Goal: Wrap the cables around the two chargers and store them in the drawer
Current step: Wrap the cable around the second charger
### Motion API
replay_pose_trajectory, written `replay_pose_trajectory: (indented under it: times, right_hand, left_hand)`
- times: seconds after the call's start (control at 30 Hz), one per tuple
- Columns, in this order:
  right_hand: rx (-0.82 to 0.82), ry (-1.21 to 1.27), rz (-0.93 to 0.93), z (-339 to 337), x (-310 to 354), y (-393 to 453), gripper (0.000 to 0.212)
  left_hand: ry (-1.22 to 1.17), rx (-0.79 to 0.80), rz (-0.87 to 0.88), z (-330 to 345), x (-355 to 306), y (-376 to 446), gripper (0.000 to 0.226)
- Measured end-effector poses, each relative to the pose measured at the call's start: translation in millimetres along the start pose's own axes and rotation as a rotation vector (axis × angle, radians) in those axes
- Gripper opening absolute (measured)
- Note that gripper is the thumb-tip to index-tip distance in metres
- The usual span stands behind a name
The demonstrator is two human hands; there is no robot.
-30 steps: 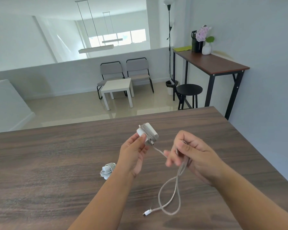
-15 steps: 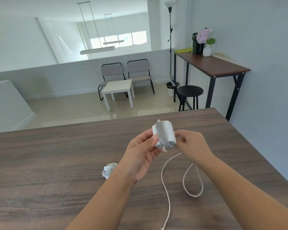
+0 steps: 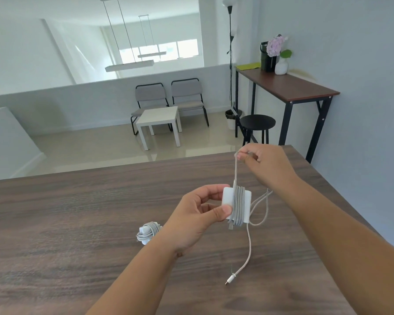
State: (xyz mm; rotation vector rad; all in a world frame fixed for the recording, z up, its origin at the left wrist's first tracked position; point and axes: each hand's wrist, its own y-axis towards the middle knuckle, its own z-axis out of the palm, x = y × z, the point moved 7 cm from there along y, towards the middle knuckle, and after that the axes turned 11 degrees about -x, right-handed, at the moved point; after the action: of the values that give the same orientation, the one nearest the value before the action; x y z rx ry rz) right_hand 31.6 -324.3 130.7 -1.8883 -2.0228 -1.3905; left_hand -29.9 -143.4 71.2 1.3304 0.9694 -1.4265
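My left hand (image 3: 197, 214) pinches a white charger (image 3: 228, 196) above the wooden table (image 3: 66, 223). Several turns of grey cable (image 3: 238, 206) lie around the charger's middle. My right hand (image 3: 265, 164) is raised beyond the charger and pinches the cable, which runs taut up from the block. The loose tail loops under my right forearm and hangs down to a white plug (image 3: 229, 280) near the table top. A second charger (image 3: 147, 233), wound in its own cable, lies on the table left of my left wrist. No drawer is in view.
The table's far edge runs behind my hands and its right edge slants down beside my right arm. Beyond are a white side table (image 3: 159, 117), two grey chairs, a black stool (image 3: 257, 121) and a tall desk (image 3: 289, 87) with a vase.
My right hand rose from beside the charger to above and beyond it, pulling the cable taut. More turns sit on the charger and the free tail is shorter.
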Motion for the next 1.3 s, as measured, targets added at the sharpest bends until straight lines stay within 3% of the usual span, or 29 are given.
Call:
replay_pose_trajectory:
  times: [0.33,0.5,0.67,0.8,0.97,1.13,1.3]
  right_hand:
    - [0.196,0.104,0.119,37,-10,-34,0.011]
    - [0.265,0.219,0.119,53,-7,-69,0.013]
    - [0.232,-0.046,-0.06,50,15,-85,0.021]
    - [0.302,-0.085,-0.133,50,25,-94,0.034]
    - [0.316,-0.099,-0.173,45,32,-98,0.027]
    - [0.335,0.119,-0.202,28,47,-90,0.016]
    - [0.347,0.025,-0.255,10,53,-75,0.015]
  left_hand:
    - [-0.009,0.027,0.055,-4,-11,1,0.045]
    - [-0.141,-0.133,0.085,-15,-15,11,0.048]
    - [-0.188,-0.299,0.057,-22,-4,17,0.05]
    - [-0.206,-0.394,0.053,-27,-1,21,0.041]
    - [-0.108,-0.437,0.106,-30,-4,23,0.04]
    - [0.006,-0.49,0.149,-35,-6,21,0.039]
    - [0.143,-0.468,0.197,-33,-12,17,0.043]
